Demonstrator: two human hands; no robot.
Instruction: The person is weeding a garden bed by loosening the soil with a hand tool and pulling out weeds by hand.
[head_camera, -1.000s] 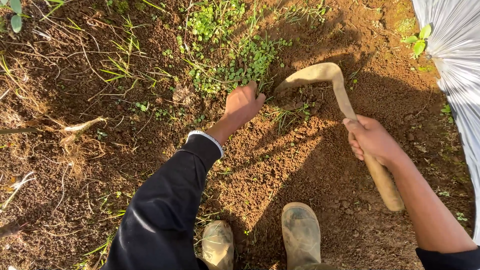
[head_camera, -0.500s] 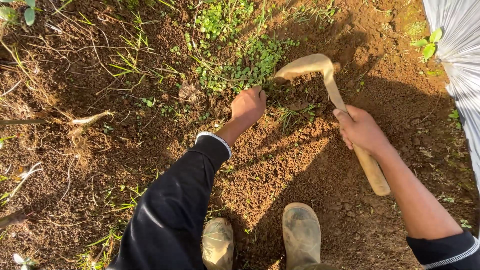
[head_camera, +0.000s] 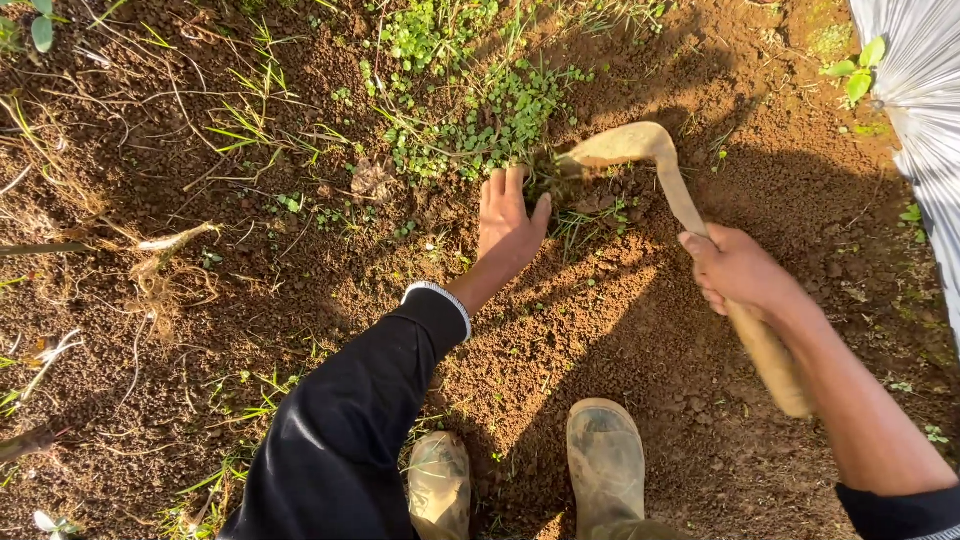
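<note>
My left hand (head_camera: 508, 222) reaches forward in a black sleeve, fingers spread flat on the reddish soil at the edge of a patch of small green weeds (head_camera: 480, 115). It holds nothing that I can see. My right hand (head_camera: 735, 270) is closed around the wooden handle of a curved hoe (head_camera: 668, 170). The hoe's mud-caked blade tip rests in the soil just right of my left fingertips, among the weeds.
My two muddy boots (head_camera: 603, 468) stand at the bottom centre. Silver plastic sheeting (head_camera: 920, 90) with a small leafy plant covers the bed at the right edge. Dry roots and grass stalks (head_camera: 165, 265) lie scattered on the left.
My left hand has opened from a fist-like grip on the weeds to flat, spread fingers. The hoe blade has shifted slightly right and back, still beside the hand.
</note>
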